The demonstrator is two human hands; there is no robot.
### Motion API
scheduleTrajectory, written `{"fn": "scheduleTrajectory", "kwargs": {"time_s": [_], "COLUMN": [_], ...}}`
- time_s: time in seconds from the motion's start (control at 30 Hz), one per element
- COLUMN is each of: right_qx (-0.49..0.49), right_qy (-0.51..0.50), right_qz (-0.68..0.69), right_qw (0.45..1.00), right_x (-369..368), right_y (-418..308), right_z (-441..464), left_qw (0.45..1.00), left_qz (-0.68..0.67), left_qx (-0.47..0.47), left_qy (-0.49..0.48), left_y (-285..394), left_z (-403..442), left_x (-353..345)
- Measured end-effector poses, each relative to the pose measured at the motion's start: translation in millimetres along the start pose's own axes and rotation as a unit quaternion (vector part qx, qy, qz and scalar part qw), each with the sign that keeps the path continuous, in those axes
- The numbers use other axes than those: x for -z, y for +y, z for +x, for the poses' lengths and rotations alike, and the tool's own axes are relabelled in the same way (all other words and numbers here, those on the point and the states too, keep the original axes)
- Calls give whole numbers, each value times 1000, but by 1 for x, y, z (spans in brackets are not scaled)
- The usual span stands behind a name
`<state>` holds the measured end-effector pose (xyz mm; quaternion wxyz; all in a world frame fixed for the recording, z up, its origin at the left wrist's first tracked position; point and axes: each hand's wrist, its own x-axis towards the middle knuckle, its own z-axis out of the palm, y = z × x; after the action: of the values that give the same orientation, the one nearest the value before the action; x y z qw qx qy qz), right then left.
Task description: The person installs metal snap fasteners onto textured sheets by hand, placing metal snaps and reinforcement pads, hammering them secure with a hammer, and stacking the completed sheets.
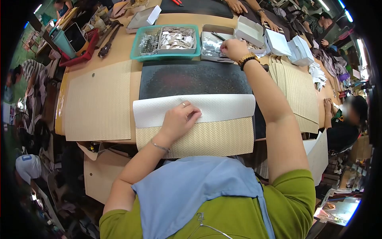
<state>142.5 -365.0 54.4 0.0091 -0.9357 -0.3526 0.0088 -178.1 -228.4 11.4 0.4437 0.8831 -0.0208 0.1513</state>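
Note:
My left hand [181, 119] rests on the white backing [157, 110] of a woven-pattern cream sheet [199, 139], whose far part is folded over towards me. Its thumb and fingers are pressed together; whatever they pinch is too small to name. My right hand [235, 48] reaches to a shallow open box [211, 44] holding small silvery pieces. Those fingers are closed at the box's right side, and their tips are partly hidden. Beneath the sheet lies a dark worn board [191, 77].
A teal tray [137, 49] holds small metal parts and a box of pale chips [175, 40]. Woven sheets lie at left [97, 103] and in a stack at right [294, 91]. A red basket [79, 57] stands far left. Another person's hands [237, 6] are across the table.

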Motion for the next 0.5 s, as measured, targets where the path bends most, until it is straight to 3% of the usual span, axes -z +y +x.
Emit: {"fn": "scheduleTrajectory", "kwargs": {"time_s": [0.1, 0.2, 0.33, 0.5], "right_qx": [-40, 4, 15, -7], "right_qy": [25, -60, -50, 23], "right_qz": [59, -37, -32, 153], "right_qw": [997, 998, 998, 988], "right_x": [1, 15, 3, -6], "right_y": [1, -5, 2, 11], "right_z": [0, -8, 3, 2], "left_qw": [1000, 1000, 1000, 1000], "left_qz": [-1, -5, 1, -4], "left_qx": [0, 6, 8, 8], "left_qy": [1, -3, -8, -8], "left_y": [-1, 1, 1, 0], "left_z": [0, 1, 1, 0], "left_x": [-1, -1, 1, 1]}}
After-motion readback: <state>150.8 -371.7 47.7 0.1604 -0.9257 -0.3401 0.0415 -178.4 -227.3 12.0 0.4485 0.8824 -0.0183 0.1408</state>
